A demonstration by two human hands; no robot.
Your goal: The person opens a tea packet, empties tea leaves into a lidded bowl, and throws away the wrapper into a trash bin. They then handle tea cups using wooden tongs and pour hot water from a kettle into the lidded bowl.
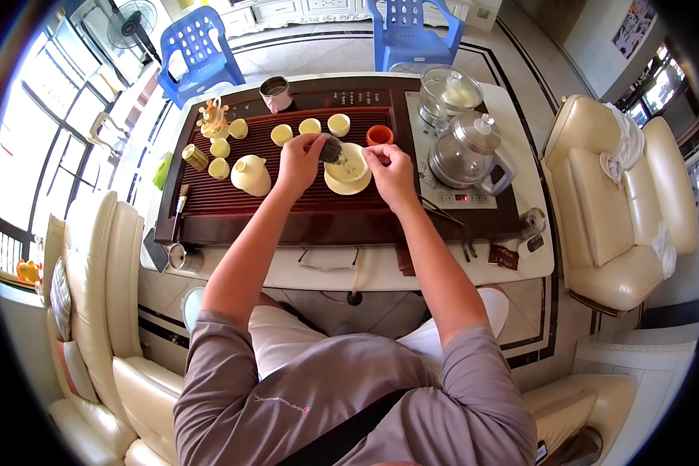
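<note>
Left hand (pixel 299 161) pinches dark rounded clump (pixel 331 150) over round pale-yellow ceramic bowl (pixel 356 169), right hand (pixel 392 172) with fingertips pressed together at its rim, dark-brown slatted tray (pixel 312 201) underneath

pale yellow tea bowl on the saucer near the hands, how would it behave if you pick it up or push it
The pale yellow tea bowl looks like glossy ceramic, so it is probably stiff, breakable and somewhat slippery. It seems to rest on a saucer, so a sideways push might slide or tip it.
</note>
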